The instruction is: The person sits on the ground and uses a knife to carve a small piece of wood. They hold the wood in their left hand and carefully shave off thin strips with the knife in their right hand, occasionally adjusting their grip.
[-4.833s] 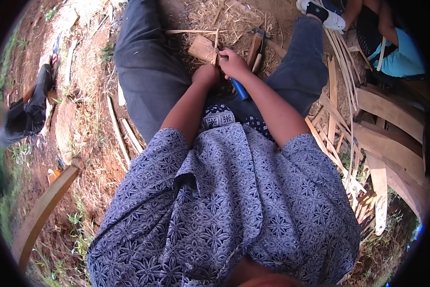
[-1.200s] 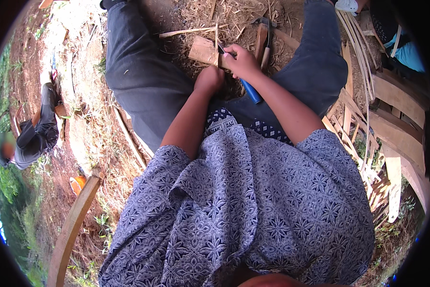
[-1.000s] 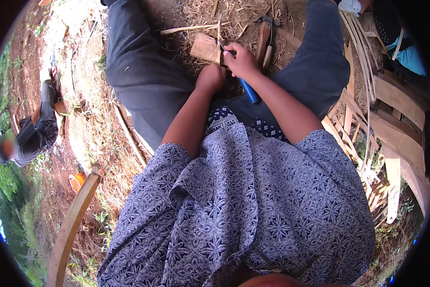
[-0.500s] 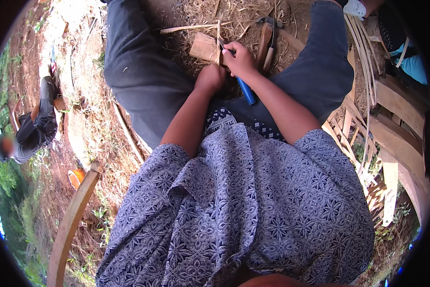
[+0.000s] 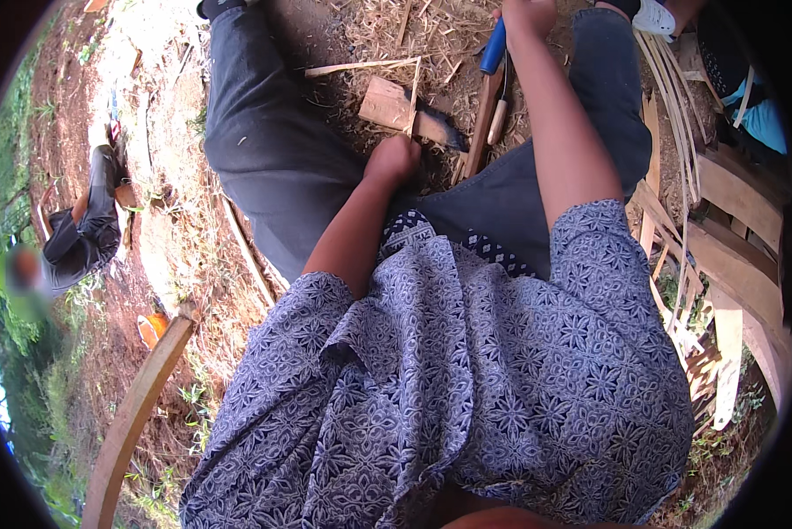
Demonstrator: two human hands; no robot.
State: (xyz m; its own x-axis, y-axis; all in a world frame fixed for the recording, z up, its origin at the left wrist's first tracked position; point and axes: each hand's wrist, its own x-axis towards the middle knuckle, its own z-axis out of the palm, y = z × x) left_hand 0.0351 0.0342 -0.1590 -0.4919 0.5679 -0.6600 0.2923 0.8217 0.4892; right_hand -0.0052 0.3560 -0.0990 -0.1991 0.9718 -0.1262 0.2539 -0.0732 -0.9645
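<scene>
My left hand (image 5: 394,161) is closed between my knees around the near end of a thin wooden strip (image 5: 414,104). The strip rises away from my fist in front of a wooden block (image 5: 385,101) that has a dark, blackened end. At the top edge, near my right knee, my right hand (image 5: 528,18) is closed on a blue-handled knife (image 5: 494,48). Only the handle shows; I cannot see the blade. Part of the right hand is cut off by the picture's edge. Below the blue handle lie a brown piece of wood (image 5: 481,123) and a tool with a wooden handle (image 5: 498,122).
Shavings (image 5: 369,26) cover the ground between my legs, with another thin strip (image 5: 352,67) there. Curved boards (image 5: 735,251) and long slats are piled at the right. A curved timber (image 5: 140,406) stands at the lower left. Another person (image 5: 83,234) is at the far left.
My right hand has swung away from the strip, forward and to the right, carrying the blue-handled knife. My left hand stays on the strip. More of the block's blackened end now shows.
</scene>
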